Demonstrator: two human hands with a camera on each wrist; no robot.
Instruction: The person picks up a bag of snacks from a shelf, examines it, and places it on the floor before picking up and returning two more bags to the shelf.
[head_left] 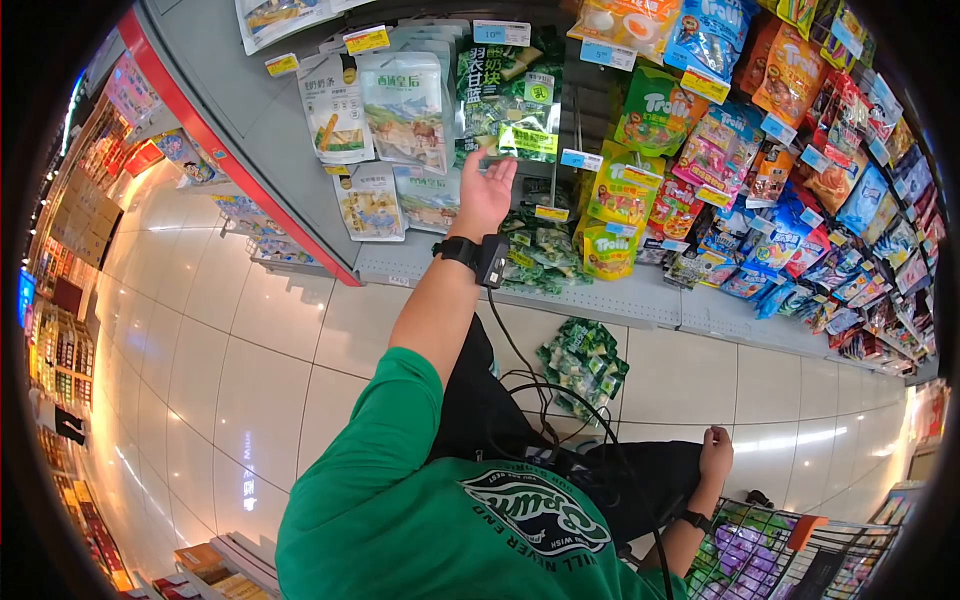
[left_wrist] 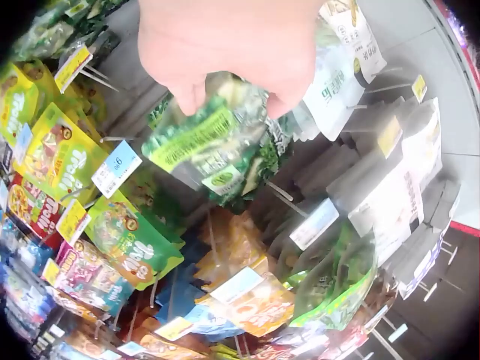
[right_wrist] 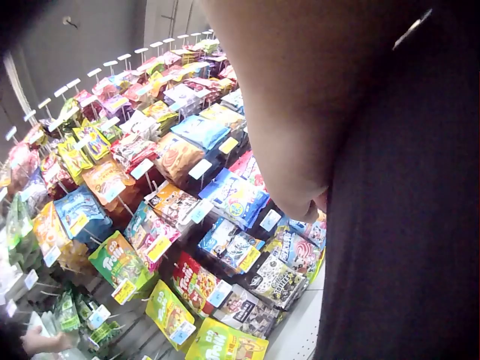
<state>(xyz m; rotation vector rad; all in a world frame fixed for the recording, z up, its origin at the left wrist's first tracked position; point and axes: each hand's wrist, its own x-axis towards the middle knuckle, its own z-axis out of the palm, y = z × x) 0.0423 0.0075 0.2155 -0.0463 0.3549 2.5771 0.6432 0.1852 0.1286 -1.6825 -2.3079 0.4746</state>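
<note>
My left hand [head_left: 487, 190] reaches up to the hanging rack and holds the bottom edge of a dark green snack bag [head_left: 510, 95]. In the left wrist view, thumb and fingers pinch this green bag [left_wrist: 217, 146], which has a bright yellow-green label. More green bags [head_left: 545, 245] lie on the low shelf beneath it. Several others form a heap of green packets [head_left: 585, 370] on the floor by my legs. My right hand [head_left: 716, 455] rests at my knee, loosely curled, holding nothing; dark trousers [right_wrist: 397, 225] fill the right wrist view beside it.
White snack pouches [head_left: 405, 110] hang left of the green bag, and colourful candy bags [head_left: 720, 150] cover the rack to the right. A shopping cart [head_left: 800, 530] with purple packs stands behind my right arm. A black cable [head_left: 510, 335] hangs from my left wrist.
</note>
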